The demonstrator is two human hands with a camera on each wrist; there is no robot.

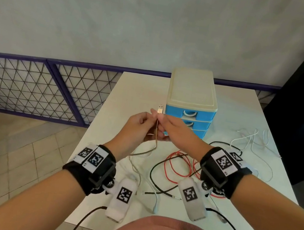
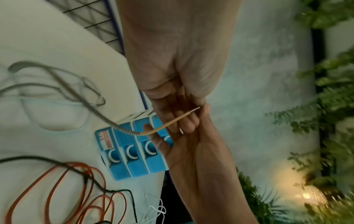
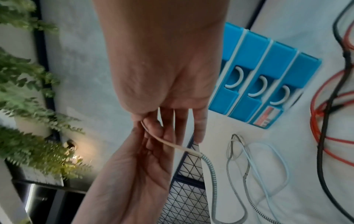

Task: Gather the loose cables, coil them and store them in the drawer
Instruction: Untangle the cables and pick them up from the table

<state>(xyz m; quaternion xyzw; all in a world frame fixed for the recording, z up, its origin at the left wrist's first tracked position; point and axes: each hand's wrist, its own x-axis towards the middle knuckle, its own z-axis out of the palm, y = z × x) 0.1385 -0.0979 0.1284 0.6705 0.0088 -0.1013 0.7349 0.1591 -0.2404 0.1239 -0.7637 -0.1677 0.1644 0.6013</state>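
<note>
Both hands are raised over the white table (image 1: 141, 89) and hold one end of a grey braided cable (image 1: 142, 154). Its USB plug (image 1: 160, 109) sticks up above the fingertips. My left hand (image 1: 146, 122) pinches the cable just under the plug, and my right hand (image 1: 165, 123) pinches it from the other side. From there the braided cable (image 2: 86, 103) (image 3: 208, 163) hangs down to the table and trails toward me. Behind the hands stands the blue three-drawer unit (image 1: 192, 101) (image 2: 122, 151) (image 3: 268, 68) with a cream top, all drawers shut.
A red cable (image 1: 175, 166) and a black cable (image 1: 157, 177) lie tangled on the table in front of the drawers. A thin white cable (image 1: 252, 142) sprawls at the right. A pale blue cable (image 3: 268, 151) lies near the braided one. A wire fence (image 1: 32, 86) runs along the left.
</note>
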